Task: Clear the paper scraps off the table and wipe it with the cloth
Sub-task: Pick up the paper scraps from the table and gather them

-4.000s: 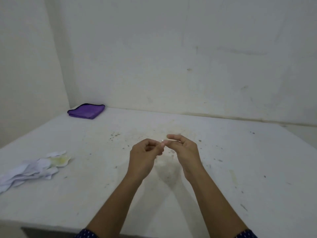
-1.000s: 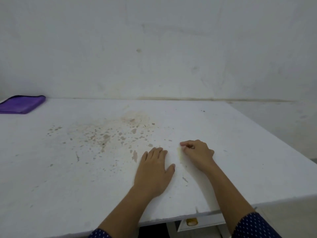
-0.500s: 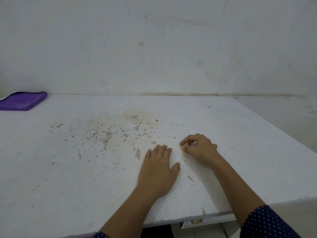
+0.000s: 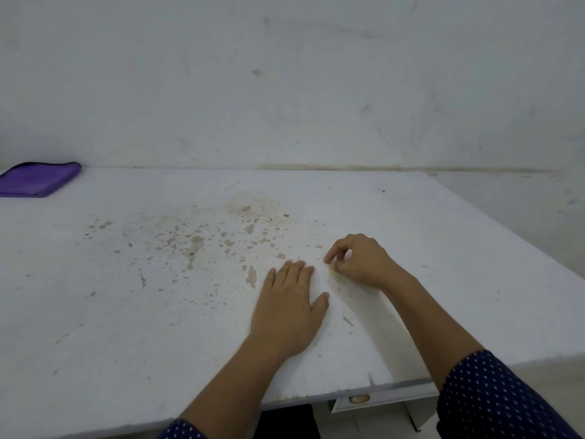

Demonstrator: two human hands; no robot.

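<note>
Cloth (image 4: pixel 38 179) lies folded at the worktop's (image 4: pixel 443 248) far-left corner. Left hand (image 4: pixel 288 308) is laid flat, fingers straight; right hand (image 4: pixel 361 261) is curled at a yellowish mark (image 4: pixel 336 275), and whether anything is grasped cannot be told. Smearing is risked by scraping.

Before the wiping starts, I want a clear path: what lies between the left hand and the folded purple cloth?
Head view: only brown stains and specks on the white tabletop lie between the flat left hand and the folded purple cloth.

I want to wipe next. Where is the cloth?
In the head view, the purple cloth lies folded at the far left of the table, by the wall.
</note>
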